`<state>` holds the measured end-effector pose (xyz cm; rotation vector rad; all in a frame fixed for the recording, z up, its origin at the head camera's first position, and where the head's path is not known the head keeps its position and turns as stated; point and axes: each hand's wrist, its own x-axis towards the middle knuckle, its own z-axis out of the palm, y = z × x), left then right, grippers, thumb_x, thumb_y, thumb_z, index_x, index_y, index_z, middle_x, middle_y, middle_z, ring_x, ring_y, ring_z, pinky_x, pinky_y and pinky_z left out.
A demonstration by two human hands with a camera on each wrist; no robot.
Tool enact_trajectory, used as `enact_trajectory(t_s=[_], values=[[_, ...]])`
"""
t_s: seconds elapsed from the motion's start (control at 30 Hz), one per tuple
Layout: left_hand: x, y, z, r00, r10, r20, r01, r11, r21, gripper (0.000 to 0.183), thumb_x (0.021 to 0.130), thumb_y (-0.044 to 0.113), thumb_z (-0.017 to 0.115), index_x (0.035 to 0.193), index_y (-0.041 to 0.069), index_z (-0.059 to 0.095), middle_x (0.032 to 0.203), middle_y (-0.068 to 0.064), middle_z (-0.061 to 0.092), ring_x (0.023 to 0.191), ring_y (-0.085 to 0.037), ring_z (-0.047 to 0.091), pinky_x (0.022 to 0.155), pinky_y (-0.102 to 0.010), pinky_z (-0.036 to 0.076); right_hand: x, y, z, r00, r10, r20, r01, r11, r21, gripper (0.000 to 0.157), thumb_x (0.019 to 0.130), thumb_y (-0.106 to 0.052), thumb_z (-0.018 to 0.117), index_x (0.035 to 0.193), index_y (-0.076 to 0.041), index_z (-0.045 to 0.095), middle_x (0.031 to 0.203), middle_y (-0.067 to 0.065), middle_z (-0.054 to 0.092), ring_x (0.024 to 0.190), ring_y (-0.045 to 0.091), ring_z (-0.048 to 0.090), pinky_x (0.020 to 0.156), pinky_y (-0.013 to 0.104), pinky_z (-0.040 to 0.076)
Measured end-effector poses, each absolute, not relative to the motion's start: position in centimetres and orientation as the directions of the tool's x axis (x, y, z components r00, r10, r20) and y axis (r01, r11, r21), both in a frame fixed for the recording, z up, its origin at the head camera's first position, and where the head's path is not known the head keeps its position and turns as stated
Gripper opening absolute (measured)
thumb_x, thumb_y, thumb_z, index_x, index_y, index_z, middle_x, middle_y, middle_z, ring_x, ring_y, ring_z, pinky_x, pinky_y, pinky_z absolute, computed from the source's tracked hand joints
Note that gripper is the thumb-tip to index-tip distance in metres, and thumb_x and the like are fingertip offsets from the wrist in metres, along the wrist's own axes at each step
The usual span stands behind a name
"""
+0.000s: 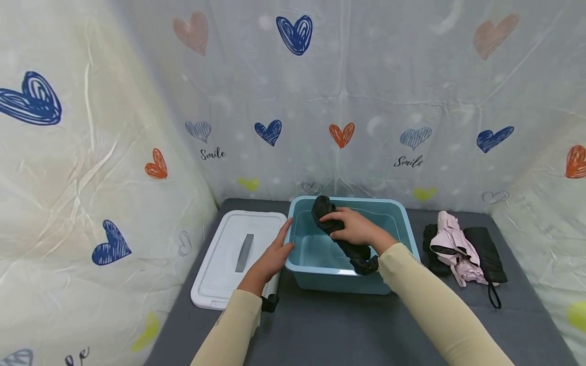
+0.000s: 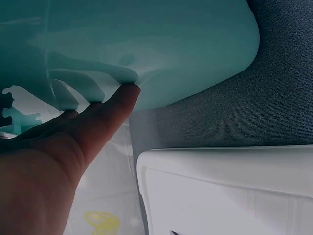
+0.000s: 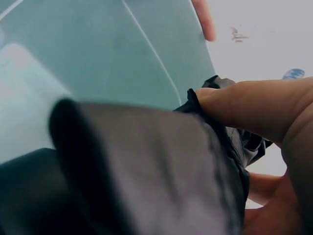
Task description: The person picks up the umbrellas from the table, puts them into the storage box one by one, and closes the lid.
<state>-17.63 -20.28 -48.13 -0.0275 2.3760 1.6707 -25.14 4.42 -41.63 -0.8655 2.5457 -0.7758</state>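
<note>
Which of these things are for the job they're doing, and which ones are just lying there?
Part of the job:
black bundle, held by the right hand
blue tub, touched by the left hand

Seemingly just lying there now:
white lid
pink bundle
black pouch with a loop
other black item

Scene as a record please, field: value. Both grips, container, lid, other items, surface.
container: light-blue rectangular plastic tub, top open
left grip: straight fingers touching the tub's left side
right grip: holding a black elongated fabric bundle over the tub; bundle-tub contact unclear
lid: white rectangular plastic lid with grey handle, flat, left of tub
right of tub: pale-pink crumpled fabric bundle, partly covering a black fabric item; black elongated pouch with dark loop
surface: dark-grey table
</note>
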Motion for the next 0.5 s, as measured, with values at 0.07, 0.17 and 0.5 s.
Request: enact_trajectory(t_s=[0.07, 0.17, 0.5], values=[[-17.6, -20.4, -48.2, -0.973, 0.121, -0.195, -0.141, 0.355, 0.924, 0.067, 0.099, 0.02, 0.037, 0.152, 0.047, 0.007, 0.164, -0.004, 0.008, 0.145, -0.036, 0.022, 0.107, -0.061, 0.03, -25.3, 4.1, -41.8, -0.745, -0.65, -0.154, -0.448, 0.657, -0.606, 0.045, 0.091, -0.023, 0.063, 0.136, -0.027, 0.057, 0.152, 0.017, 0.035, 0.131, 0.037, 0.042, 0.094, 0.051, 0.046], [-17.5, -20.5, -48.2, -0.973, 0.126, -0.193, -0.137, 0.356, 0.924, 0.067, 0.099, 0.02, 0.037, 0.153, 0.047, 0.007, 0.164, -0.002, 0.007, 0.146, -0.033, 0.02, 0.108, -0.06, 0.028, -25.6, 3.6, -42.1, -0.723, -0.67, -0.167, -0.45, 0.64, -0.622, 0.045, 0.091, -0.022, 0.063, 0.135, -0.027, 0.057, 0.151, 0.016, 0.038, 0.133, 0.036, 0.042, 0.096, 0.051, 0.044], [-17.7, -20.7, -48.3, -0.967, 0.156, -0.201, -0.134, 0.358, 0.924, 0.066, 0.101, 0.02, 0.035, 0.153, 0.045, 0.003, 0.164, 0.0, 0.001, 0.149, -0.032, 0.011, 0.11, -0.062, 0.024, -26.7, 2.3, -43.3, -0.72, -0.653, -0.233, -0.373, 0.648, -0.664, 0.046, 0.091, -0.023, 0.064, 0.136, -0.031, 0.056, 0.149, 0.007, 0.044, 0.131, 0.029, 0.044, 0.099, 0.049, 0.043]])
